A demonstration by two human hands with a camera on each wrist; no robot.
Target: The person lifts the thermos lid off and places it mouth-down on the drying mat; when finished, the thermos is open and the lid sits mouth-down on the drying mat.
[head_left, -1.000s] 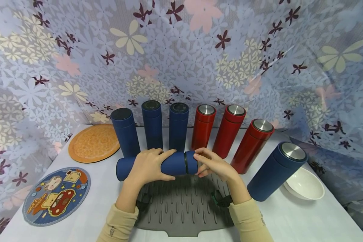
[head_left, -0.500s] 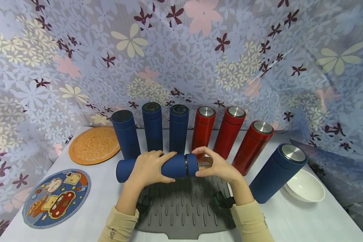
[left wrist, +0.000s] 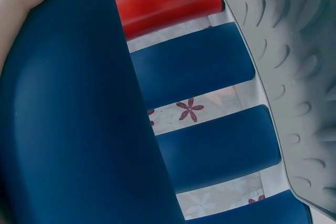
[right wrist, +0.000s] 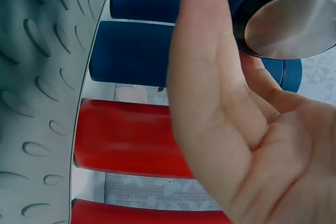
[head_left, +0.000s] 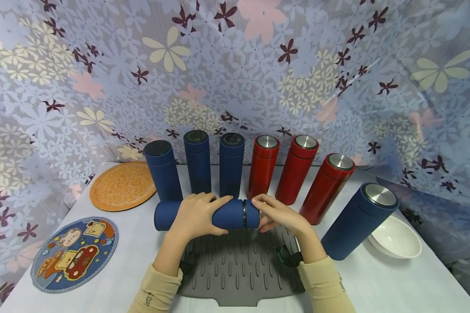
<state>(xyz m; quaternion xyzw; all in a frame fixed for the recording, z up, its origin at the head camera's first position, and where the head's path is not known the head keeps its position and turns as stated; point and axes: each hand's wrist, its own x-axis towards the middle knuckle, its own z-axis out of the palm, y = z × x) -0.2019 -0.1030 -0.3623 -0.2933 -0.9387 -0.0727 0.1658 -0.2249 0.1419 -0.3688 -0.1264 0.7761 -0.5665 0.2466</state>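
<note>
Head view, left hand (head_left: 196,217) gripping matte blue cylindrical flask (head_left: 230,215), right hand (head_left: 283,216) pinching cap (head_left: 252,216)

The right grip (right wrist: 236,135) pinches a steel-topped blue flask (right wrist: 289,24) near two red flasks (right wrist: 128,137).

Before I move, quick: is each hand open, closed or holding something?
Left hand: holding the sideways blue bottle round its body.
Right hand: fingers curled, holding that bottle's lid.
</note>
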